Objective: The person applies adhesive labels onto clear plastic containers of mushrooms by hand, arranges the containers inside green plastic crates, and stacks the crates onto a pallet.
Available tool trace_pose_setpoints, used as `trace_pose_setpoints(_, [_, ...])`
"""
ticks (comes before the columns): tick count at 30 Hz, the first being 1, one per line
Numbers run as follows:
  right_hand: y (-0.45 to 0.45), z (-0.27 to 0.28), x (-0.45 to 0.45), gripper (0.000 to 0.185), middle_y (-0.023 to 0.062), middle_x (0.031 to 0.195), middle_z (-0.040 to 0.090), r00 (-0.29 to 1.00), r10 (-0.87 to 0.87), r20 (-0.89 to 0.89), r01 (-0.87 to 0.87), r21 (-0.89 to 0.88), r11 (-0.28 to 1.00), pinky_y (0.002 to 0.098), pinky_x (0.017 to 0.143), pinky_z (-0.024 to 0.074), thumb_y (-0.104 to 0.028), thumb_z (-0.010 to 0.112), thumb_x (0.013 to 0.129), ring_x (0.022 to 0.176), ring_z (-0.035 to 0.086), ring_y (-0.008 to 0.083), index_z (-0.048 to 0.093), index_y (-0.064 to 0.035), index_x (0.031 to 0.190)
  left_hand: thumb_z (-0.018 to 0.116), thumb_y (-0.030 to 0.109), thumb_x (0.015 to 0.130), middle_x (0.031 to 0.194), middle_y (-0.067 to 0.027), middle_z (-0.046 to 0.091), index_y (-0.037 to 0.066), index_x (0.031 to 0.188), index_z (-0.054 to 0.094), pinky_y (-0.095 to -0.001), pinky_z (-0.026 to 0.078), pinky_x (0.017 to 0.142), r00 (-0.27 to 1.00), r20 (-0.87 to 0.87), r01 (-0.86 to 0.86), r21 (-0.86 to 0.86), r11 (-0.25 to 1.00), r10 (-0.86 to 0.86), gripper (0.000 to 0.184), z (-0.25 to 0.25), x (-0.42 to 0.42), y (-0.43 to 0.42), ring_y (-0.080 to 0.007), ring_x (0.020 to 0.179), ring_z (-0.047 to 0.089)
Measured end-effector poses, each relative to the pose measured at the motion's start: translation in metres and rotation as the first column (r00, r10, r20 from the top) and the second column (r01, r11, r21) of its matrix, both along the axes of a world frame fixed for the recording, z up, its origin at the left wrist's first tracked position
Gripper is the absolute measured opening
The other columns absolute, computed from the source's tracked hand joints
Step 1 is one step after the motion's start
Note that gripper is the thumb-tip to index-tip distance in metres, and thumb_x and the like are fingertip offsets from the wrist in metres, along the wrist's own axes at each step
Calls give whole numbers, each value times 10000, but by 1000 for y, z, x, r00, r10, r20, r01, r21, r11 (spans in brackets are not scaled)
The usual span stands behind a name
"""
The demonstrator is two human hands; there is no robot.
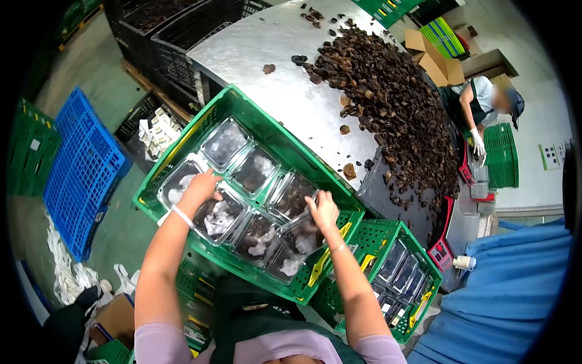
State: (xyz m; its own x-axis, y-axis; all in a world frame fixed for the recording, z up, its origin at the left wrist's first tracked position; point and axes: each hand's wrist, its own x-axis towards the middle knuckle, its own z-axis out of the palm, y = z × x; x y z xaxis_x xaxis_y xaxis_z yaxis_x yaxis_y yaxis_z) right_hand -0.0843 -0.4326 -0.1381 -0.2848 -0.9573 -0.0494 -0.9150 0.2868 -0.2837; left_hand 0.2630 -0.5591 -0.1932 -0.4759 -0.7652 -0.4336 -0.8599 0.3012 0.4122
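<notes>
A green crate [245, 100] in front of me holds several clear plastic boxes with dark contents and whitish patches or glare. Over the boxes on the left, my left hand [203, 187] has its index finger and thumb apart, touching around the corner of a clear box [221, 217]. On the crate's right side, my right hand [323, 212] has its fingers bent over the upper edge of a tilted clear box [302, 238]. Above that one lies another clear box [293, 195]. The fingertips of the right hand are partly hidden.
A metal table [248, 48] bears a heap of dark dried fungus-like pieces [388, 91]. Another green crate [397, 230] with dark-filled boxes stands at right. A co-worker [479, 106] in white gloves is beyond red scales [441, 255]. A blue pallet [85, 173] leans at left.
</notes>
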Motion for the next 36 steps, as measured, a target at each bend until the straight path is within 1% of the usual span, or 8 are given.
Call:
trace_pose_setpoints(5, [-53,-42,-1,698,185,1145,534,973,-217,-82,232,383,894,409,834,473,-542,658,700,1003,566,342,497,-67,1185,824,353,509,1115,-186,520,199,1123,592,-424,471,840,996,67,62,-29,998,-60,674,-3,-9,-6,-364,963,576])
trace_pose_setpoints(10, [-42,-38,-4,642,167,1108,568,967,-224,118,200,183,963,410,822,463,-499,693,679,1006,567,324,538,-57,1118,830,345,486,1073,-183,553,135,1079,586,-434,474,787,992,-122,1,-147,989,-19,675,5,5,-1,-371,923,579])
trace_pose_setpoints(18, [-49,-48,-5,601,204,1132,520,943,-210,258,119,328,937,426,859,438,-408,739,663,1056,525,363,511,-39,1079,789,130,567,912,-133,440,40,938,441,-403,415,630,962,-266,-31,-331,943,-61,516,73,29,24,-383,755,489])
trace_pose_setpoints(22, [-48,-29,2,563,210,1047,565,922,-118,369,63,157,986,422,833,446,-343,742,682,978,554,392,479,6,1038,724,26,659,904,-137,411,2,929,435,-286,407,638,951,-305,-86,-402,912,-45,396,111,29,65,-352,757,462])
trace_pose_setpoints(26, [-45,3,22,514,188,985,586,953,64,297,-66,-5,998,415,717,506,-320,757,656,849,612,357,515,-6,983,684,10,691,976,-115,449,1,931,468,-298,411,767,899,-428,-282,-405,870,92,323,113,35,89,-274,837,491])
trace_pose_setpoints(28, [-26,35,30,475,177,956,569,949,145,280,-101,-166,981,431,704,502,-312,744,674,812,610,361,512,-15,964,644,-16,767,940,-103,413,-11,938,465,-259,397,717,902,-430,-236,-573,785,-43,248,144,27,109,-235,814,445])
trace_pose_setpoints(32, [27,124,0,404,144,886,538,921,210,328,-16,-506,862,411,639,484,-343,696,724,721,592,329,498,-48,915,640,-11,783,1017,-114,422,-31,970,471,-252,386,714,860,-491,-291,-694,658,-138,253,208,1,166,-217,852,445])
trace_pose_setpoints(36, [148,250,-81,392,102,843,546,928,290,235,7,-787,617,363,612,485,-403,652,755,679,582,277,549,-71,936,634,9,788,1116,-105,435,-33,992,487,-262,369,798,772,-635,-475,-552,685,23,255,259,-42,264,-200,955,438])
